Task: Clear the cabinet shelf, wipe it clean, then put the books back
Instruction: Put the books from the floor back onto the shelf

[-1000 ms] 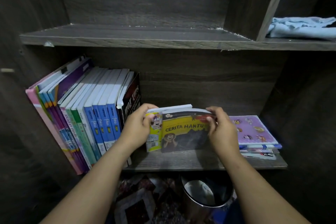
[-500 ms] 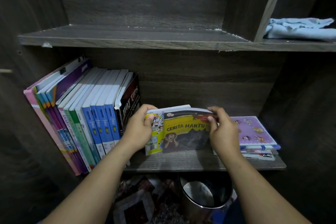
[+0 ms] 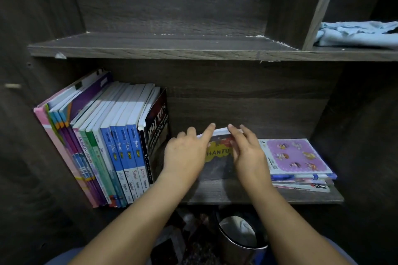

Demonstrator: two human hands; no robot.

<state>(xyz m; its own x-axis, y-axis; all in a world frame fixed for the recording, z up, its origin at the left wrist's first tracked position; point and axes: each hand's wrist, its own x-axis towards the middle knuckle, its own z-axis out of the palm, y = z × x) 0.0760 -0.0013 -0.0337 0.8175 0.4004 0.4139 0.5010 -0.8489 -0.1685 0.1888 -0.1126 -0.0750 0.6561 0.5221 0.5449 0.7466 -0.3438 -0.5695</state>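
Book (image 3: 218, 158) now flatter; both hands (image 3: 186, 157) atop

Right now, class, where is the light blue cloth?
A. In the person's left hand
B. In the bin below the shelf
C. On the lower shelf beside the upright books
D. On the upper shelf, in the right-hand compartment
D: the light blue cloth lies crumpled on the upper shelf, right of the divider, away from both hands.

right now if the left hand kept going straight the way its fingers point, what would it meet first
The left hand already lies on the yellow book. Beyond its fingertips, the dark wooden back panel of the cabinet likely comes first, though depth is hard to judge.
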